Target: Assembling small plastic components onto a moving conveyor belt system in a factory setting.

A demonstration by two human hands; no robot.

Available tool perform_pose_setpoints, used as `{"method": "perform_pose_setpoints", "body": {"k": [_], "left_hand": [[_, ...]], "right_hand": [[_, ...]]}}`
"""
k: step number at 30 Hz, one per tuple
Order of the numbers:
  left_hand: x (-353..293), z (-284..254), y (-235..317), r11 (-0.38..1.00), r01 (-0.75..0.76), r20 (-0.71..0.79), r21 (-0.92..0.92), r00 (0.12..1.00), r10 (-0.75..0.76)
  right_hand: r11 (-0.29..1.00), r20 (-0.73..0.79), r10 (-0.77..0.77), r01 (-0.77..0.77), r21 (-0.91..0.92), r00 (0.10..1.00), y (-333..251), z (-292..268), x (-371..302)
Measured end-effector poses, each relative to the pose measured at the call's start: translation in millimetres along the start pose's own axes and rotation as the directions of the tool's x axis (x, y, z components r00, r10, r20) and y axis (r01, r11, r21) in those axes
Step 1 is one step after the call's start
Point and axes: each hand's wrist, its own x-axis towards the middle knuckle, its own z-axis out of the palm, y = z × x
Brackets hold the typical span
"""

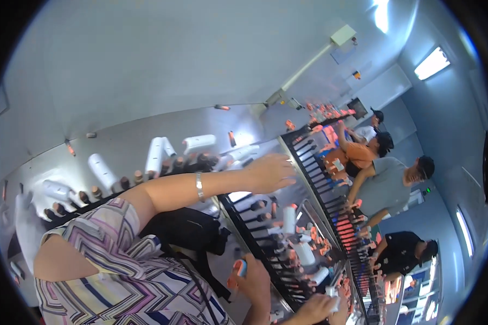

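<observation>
My left arm, with a bracelet at the wrist, stretches over the bench. My left hand (268, 173) is at its end, palm down, fingers loosely extended, with nothing visible in it. It is near the dark slotted rack (249, 216). My right hand (255, 284), lower in the view, is closed around an orange and light-blue curved piece (236, 273); its exact kind is unclear. Several white rounded cases (289, 219) and small orange parts (322, 246) lie beyond the rack. A black bag (184, 230) hangs at my front on a strap.
Another person's hands (322, 309) hold a small white piece close by on my right. A second long slotted rack (314, 173) runs along the bench, with several people (390, 184) behind it. More white cases (102, 172) and dark-tipped pieces line my left side.
</observation>
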Motion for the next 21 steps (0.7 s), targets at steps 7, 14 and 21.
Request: {"method": "perform_pose_setpoints", "body": {"k": [7,14,21], "left_hand": [[-16,5,-15,0.873,0.245,0.337,0.421,0.852,-0.401],[25,1,78,0.936,0.088,0.035,0.341,0.994,-0.107],[60,89,182,0.977,-0.192,0.077,-0.09,0.977,0.199]], "right_hand": [[0.698,-0.304,0.676,-0.715,-0.026,0.671,161,75,-56],[0.783,-0.342,0.521,-0.598,-0.173,0.782,232,75,-125],[0.912,-0.6,-0.162,-0.112,-0.394,0.784,348,-69,-142]]}}
